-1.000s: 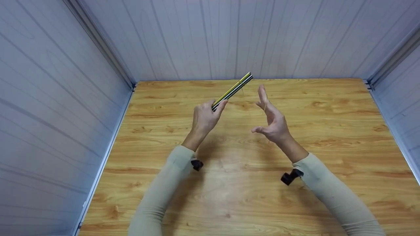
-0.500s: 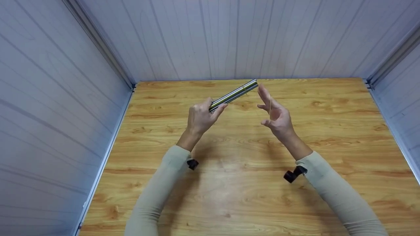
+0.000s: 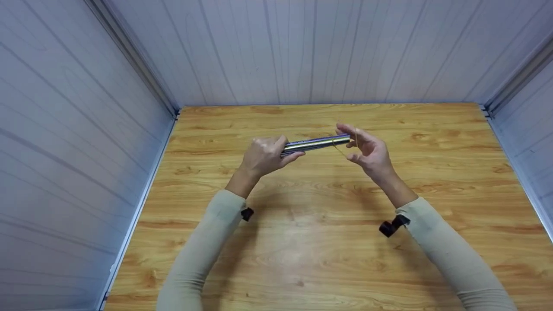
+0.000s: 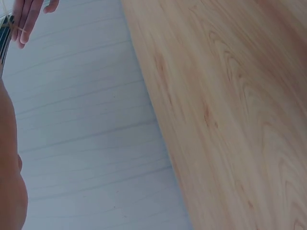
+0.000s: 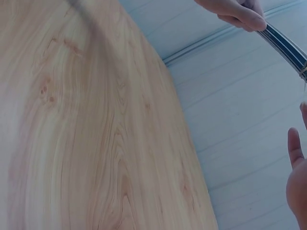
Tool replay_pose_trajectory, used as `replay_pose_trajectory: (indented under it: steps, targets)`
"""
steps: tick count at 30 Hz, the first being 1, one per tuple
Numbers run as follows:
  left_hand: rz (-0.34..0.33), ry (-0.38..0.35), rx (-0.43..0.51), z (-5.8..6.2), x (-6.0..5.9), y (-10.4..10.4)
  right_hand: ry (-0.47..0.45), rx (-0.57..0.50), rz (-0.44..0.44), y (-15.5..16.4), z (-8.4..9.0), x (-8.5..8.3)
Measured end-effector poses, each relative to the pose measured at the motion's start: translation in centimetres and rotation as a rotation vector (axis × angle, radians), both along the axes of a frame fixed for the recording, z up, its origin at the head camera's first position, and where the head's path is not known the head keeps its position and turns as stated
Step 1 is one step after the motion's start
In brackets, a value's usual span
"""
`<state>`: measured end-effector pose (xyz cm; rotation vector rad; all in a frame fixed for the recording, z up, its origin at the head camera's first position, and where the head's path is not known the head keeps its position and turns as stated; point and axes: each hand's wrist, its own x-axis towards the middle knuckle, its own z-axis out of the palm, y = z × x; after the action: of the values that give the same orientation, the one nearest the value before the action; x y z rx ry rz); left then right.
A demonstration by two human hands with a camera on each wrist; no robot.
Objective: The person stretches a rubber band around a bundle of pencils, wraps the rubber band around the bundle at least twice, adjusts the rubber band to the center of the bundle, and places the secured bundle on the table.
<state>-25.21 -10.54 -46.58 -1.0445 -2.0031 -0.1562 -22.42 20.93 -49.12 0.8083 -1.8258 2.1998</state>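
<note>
At the left edge of the head view a pale panelled wall is seen, and beside it the wooden table fills the lower frame. Left of centre, the left hand is raised above the table, its fingers curled round one end of a bundle of pencils, which is held nearly level in the middle of the frame, clear of the wood. Near the bundle's right end a thin rubber band is seen, looped at the pencils and stretched toward the right hand. That hand is met just right of centre, its fingers spread and lightly bent at the bundle's tip; the band seems hooked on them, though the exact hold cannot be told. Beige sleeves run down to the bottom edge. In the left wrist view, the pencils are glimpsed at the upper left corner with the right hand's fingertips against them. In the right wrist view, the left hand is shown at the top, gripping the striped pencils, which slant to the right edge.
</note>
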Motion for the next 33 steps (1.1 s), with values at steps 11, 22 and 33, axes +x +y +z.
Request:
replay_pose_trajectory:
  steps: [11,22,33]
  targets:
    - [-0.015,0.049,-0.063,0.21,0.16,0.03,-0.001,0.152,-0.003,-0.06,0.31,0.37]
    - [-0.044,-0.028,-0.077,0.34,0.38,0.06,-0.081,0.240,-0.053,-0.41,0.67,0.54]
    - [-0.050,-0.123,-0.082,0.31,0.66,0.32,-0.042,0.208,0.041,0.17,0.81,0.48]
